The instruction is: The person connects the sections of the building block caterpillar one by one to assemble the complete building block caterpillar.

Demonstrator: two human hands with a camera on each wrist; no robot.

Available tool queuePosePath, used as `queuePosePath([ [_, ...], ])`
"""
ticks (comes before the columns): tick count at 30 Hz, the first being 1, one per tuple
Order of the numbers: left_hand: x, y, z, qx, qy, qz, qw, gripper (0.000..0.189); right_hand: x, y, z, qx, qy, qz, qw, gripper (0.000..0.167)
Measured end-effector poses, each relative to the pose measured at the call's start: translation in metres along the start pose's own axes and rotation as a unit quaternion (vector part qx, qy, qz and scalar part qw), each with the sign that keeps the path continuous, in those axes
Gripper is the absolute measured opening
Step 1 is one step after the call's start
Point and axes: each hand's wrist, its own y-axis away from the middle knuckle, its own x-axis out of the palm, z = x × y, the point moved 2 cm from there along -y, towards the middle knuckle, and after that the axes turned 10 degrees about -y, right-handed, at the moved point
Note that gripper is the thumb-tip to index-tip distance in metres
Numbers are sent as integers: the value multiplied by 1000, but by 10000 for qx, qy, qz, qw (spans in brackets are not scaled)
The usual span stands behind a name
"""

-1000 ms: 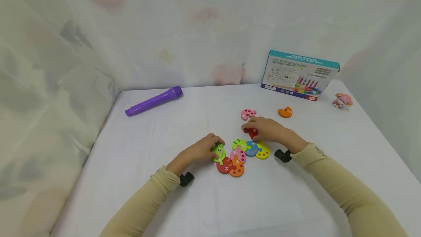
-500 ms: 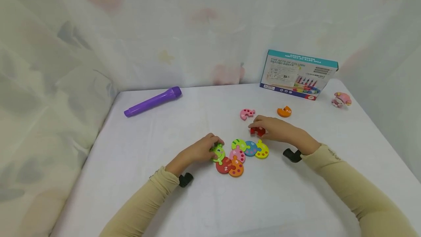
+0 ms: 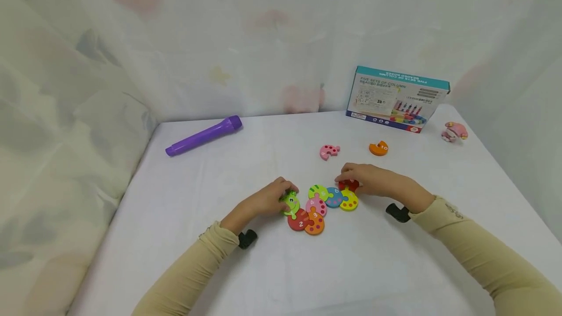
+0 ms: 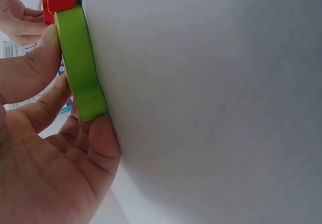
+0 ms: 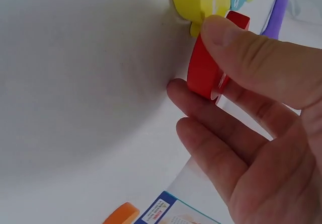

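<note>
My left hand grips the green caterpillar-head puzzle piece at the left end of a joined row. In the left wrist view, the thumb lies on top of the green piece and a fingertip is at its end. My right hand pinches a red puzzle piece between thumb and fingers, right at the knob of the yellow piece. Between them run the red 2 piece, orange 3 piece, pink 4 piece, green 5 piece and blue 6 piece.
Behind the right hand lie a loose pink piece and an orange 10 piece. A purple toy microphone lies at the back left. Farther back right stand a printed toy box and a small pink figurine.
My right hand has moved right, then toward me, bringing the red piece from near the loose pink piece to the yellow piece's knob. The left hand has stayed on the green head.
</note>
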Motion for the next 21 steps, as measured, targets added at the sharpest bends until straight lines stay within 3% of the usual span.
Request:
queuePosePath([
  [9,1,-3,1,-72,-47,26,10000,42,2,-2,4,243,943,267,9949,48],
  [14,1,-3,1,-9,2,37,10000,42,-2,-4,3,424,1015,350,9933,55],
  [17,2,-2,2,1,-1,30,10000,42,-11,-8,4,550,1038,241,9928,55],
  [21,2,-2,2,18,34,2,10000,42,-26,-22,4,675,1169,-230,9906,54],
])
